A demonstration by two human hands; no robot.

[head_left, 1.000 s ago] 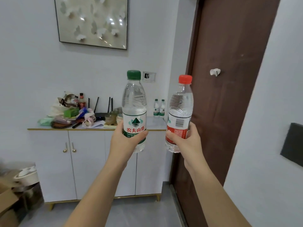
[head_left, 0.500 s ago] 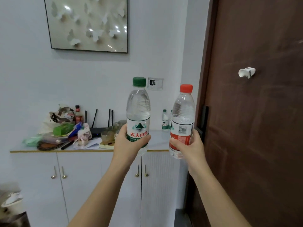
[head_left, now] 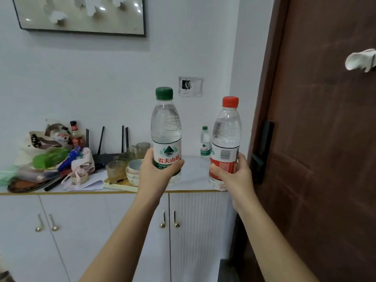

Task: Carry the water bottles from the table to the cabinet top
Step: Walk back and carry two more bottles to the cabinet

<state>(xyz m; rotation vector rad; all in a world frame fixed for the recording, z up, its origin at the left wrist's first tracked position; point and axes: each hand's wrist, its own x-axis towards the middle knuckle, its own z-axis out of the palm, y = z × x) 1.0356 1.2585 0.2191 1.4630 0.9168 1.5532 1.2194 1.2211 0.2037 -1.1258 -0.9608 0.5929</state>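
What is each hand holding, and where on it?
Left hand holds the green-capped bottle around its label; right hand holds the red-capped bottle around its lower label.

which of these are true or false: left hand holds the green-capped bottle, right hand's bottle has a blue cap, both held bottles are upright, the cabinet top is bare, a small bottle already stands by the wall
1. The left hand holds the green-capped bottle. True.
2. The right hand holds a blue-capped bottle. False: the red-capped bottle.
3. Both held bottles are upright. True.
4. The cabinet top is bare. False: bowls and clutter sit there.
5. A small bottle stands by the wall. True.
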